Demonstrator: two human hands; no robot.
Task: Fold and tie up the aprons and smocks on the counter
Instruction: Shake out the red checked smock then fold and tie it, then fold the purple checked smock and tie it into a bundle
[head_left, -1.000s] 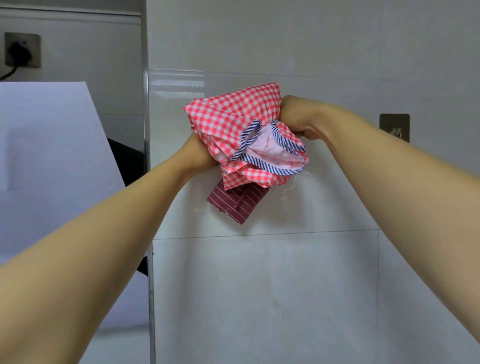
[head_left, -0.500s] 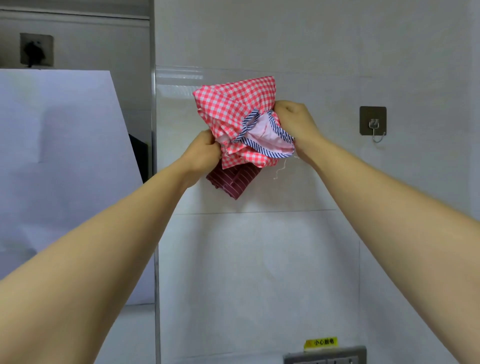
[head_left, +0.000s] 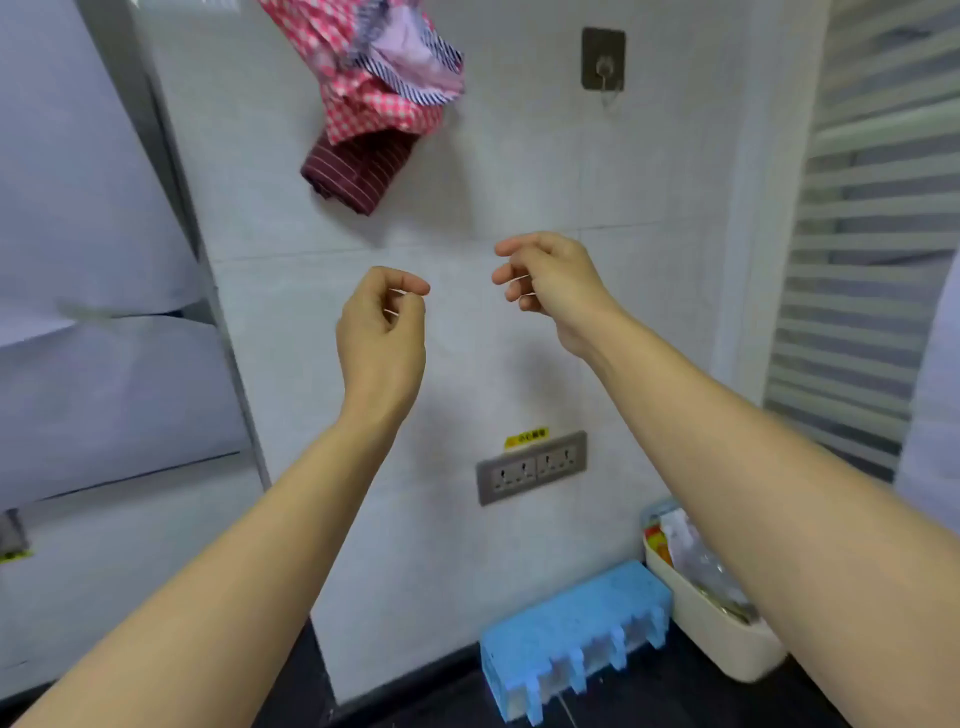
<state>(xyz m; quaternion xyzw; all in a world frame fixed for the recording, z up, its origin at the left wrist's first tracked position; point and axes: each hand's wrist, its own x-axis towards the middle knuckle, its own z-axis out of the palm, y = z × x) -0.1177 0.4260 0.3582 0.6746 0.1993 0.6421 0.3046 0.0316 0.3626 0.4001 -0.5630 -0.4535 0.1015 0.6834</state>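
The gingham apron bundle (head_left: 379, 98) is noted high against the wall tile (head_left: 524, 156), long axis roughly vertical, its support out of frame. The left hand (head_left: 382, 322), almost directly beneath, is judged nearer; the right hand (head_left: 545, 283) is offset rightward. Both are loosely curled, holding nothing.

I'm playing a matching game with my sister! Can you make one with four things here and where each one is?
1 checked bundle
2 blue rack
3 socket panel
4 metal hook

a on the dark counter
b under a yellow sticker
c empty, right of the bundle
d high up, above the left hand

Pairs: 1-d, 2-a, 3-b, 4-c
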